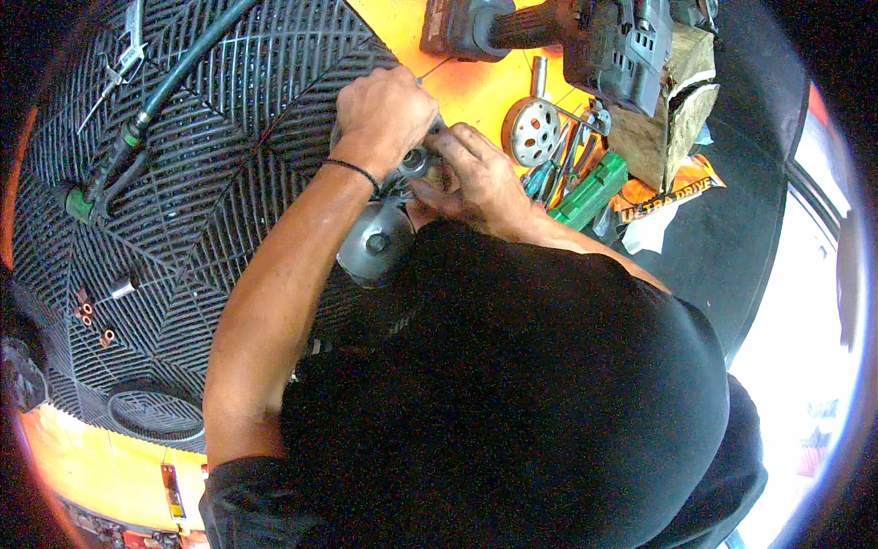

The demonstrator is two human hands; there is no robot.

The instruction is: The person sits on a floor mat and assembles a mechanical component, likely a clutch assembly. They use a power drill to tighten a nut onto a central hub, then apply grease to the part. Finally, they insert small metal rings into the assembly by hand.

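My left hand point(386, 112), with a dark band at its wrist, is closed in a fist at the top of a metal assembly. What lies inside its fingers is hidden. My right hand point(477, 174) curls its fingers around the side of the same metal assembly point(414, 163), where a small round ring shows between the two hands. Just below, beside my left forearm, is a shiny round metal housing point(373, 247) with a dark hole in its middle. My black shirt covers its lower right part, and I cannot tell whether it is joined to the assembly.
Left of me spreads a black ribbed mat point(210, 174) with a caliper point(126, 64), a long dark tube point(174, 82), a silver sleeve point(123, 289) and copper-coloured rings point(87, 316). At right are a perforated disc point(532, 131), hand tools, a green box point(590, 192), a wooden block point(672, 119) and a cordless power tool point(599, 41).
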